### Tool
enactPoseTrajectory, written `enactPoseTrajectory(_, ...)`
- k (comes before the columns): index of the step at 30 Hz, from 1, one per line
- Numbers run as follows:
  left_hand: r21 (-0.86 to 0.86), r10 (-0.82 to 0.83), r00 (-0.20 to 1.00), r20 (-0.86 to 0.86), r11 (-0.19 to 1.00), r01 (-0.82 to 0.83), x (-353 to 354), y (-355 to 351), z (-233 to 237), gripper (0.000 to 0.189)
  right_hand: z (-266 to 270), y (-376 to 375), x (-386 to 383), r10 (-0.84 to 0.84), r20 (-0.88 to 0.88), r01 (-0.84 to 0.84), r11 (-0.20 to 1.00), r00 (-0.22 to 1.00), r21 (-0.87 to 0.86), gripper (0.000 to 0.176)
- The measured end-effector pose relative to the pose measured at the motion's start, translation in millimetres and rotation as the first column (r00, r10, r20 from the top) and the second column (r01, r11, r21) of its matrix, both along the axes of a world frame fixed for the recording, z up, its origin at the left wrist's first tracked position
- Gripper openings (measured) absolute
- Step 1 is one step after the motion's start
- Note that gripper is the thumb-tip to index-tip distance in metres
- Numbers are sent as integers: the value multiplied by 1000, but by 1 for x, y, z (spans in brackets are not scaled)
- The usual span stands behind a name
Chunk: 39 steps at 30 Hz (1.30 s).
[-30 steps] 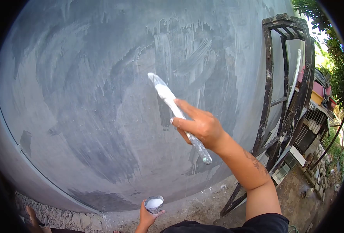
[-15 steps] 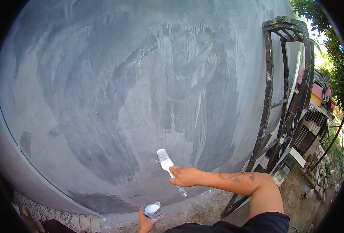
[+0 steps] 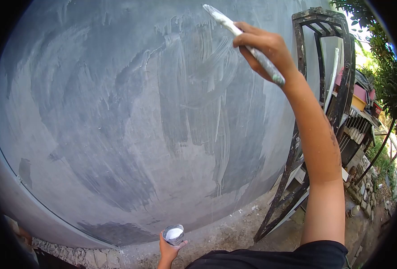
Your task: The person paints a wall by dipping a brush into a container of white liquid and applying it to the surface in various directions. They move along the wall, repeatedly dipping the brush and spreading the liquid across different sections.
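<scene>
My right hand (image 3: 265,49) is raised high and closed around the handle of a paintbrush (image 3: 225,21), whose white-coated bristles point up and left over the upper wall. Low in front of me, my left hand (image 3: 168,250) grips a small dark cup (image 3: 175,241) with white paint (image 3: 174,233) inside. The grey wall (image 3: 118,134) fills most of the view. Wet streaks and drips run down its middle, and darker patches show around them.
A dark, paint-spotted ladder (image 3: 299,54) leans on the right, close to my right arm. Behind it lie stones (image 3: 364,184) and stacked household items (image 3: 360,96). Rubble (image 3: 95,258) lines the wall's foot at lower left, where part of another person (image 3: 26,235) shows at the edge.
My right hand has swung the paintbrush from the lower middle of the wall up to near the top. My left hand stays low with the cup.
</scene>
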<state>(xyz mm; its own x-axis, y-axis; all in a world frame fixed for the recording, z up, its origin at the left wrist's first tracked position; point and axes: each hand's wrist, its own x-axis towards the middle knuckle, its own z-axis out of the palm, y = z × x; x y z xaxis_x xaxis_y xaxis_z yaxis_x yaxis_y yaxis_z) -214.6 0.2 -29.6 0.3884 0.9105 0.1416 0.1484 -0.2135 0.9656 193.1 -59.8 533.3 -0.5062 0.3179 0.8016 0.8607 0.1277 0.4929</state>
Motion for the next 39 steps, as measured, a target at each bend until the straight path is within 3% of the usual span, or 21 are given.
enactPoseTrajectory(1,-1,-2,1000,2,1000,2,0,1,-6,104,-25,4,17,-45,5,45,999,999,1,14)
enactPoseTrajectory(4,12,-41,996,-74,999,42,-6,3,-25,103,-148,11,41,-264,28,260,918,964,-299,12)
enactPoseTrajectory(7,24,-66,992,-108,997,69,-3,2,-28,103,-302,6,46,-198,27,185,845,980,-501,12)
enactPoseTrajectory(9,-25,-82,994,-77,996,80,2,-2,-24,104,-392,-6,29,-162,-3,117,727,987,-677,11)
enactPoseTrajectory(10,-31,-80,994,-74,996,78,5,-5,-24,104,-430,-12,19,-210,-49,83,573,977,-815,11)
enactPoseTrajectory(12,-10,-108,988,-110,994,108,9,-5,-20,104,-478,-15,4,-198,-72,35,489,978,-871,15)
enactPoseTrajectory(13,-5,-100,989,-110,995,100,11,-7,-17,104,-482,-12,8,-190,-73,31,494,979,-869,15)
enactPoseTrajectory(15,17,-90,986,-144,995,93,14,-10,-10,103,-486,-4,12,-250,-68,14,313,966,-950,17)
enactPoseTrajectory(16,18,-86,985,-148,996,90,14,-8,-7,103,-468,0,19,-237,-127,-10,440,963,-898,19)
enactPoseTrajectory(19,10,-67,989,-130,998,69,15,-17,-4,103,-316,3,25,-232,-153,-12,514,961,-858,30)
enactPoseTrajectory(21,34,-45,991,-123,998,49,16,-18,0,103,-215,-3,29,-213,-149,44,697,966,-715,23)
enactPoseTrajectory(23,27,-39,993,-113,999,43,17,-16,-5,102,-108,-12,20,-90,-240,-62,827,967,-559,15)
enactPoseTrajectory(24,16,-38,993,-108,999,39,16,-17,-7,102,-63,-10,24,12,-173,-87,896,985,-435,16)
enactPoseTrajectory(26,26,-29,996,-87,999,31,20,-20,-8,102,3,-14,24,-55,20,58,965,998,-257,16)
enactPoseTrajectory(27,39,-23,997,-70,999,25,23,-19,-8,102,19,-10,27,-3,65,15,985,998,-174,16)
enactPoseTrajectory(30,-20,-11,999,-35,1000,10,29,-23,-16,103,11,-6,26,-118,102,136,972,988,-194,13)
enactPoseTrajectory(32,-8,-25,999,-25,1000,25,31,-30,-25,103,-57,5,33,-201,165,238,938,966,-253,14)
enactPoseTrajectory(33,10,-41,999,-17,999,41,36,-28,-22,102,-97,3,21,-339,89,338,805,936,-488,18)
enactPoseTrajectory(34,31,-40,998,-46,999,41,37,-34,-9,102,-148,9,25,-190,80,205,854,979,-478,8)
enactPoseTrajectory(37,-159,-124,983,137,976,146,42,-45,-9,93,-299,0,16,-29,54,58,746,998,-663,7)
enactPoseTrajectory(39,-154,-99,989,112,981,116,47,-52,-10,94,-375,-8,14,1,-59,-45,645,998,-763,8)
